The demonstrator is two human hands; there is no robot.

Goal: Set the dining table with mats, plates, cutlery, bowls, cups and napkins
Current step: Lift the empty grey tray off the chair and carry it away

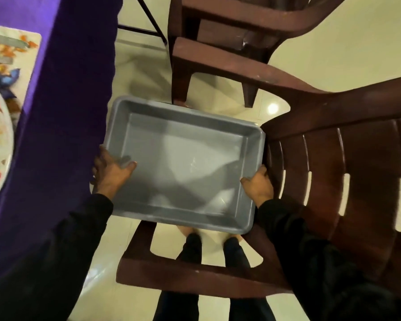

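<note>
Dim indoor light; lamp glare seen on floor [273, 108] upper right; motion blur throughout, wide-angle bending at edges.

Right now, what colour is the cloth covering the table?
Purple, plain; the tablecloth shows best in the head view, at left.

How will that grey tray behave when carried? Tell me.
Likely stiff: the grey tray keeps its shape, gripped only at two sides by the left hand and right hand. Probably light: it is empty. Its glossy surface may be slippery.
</note>
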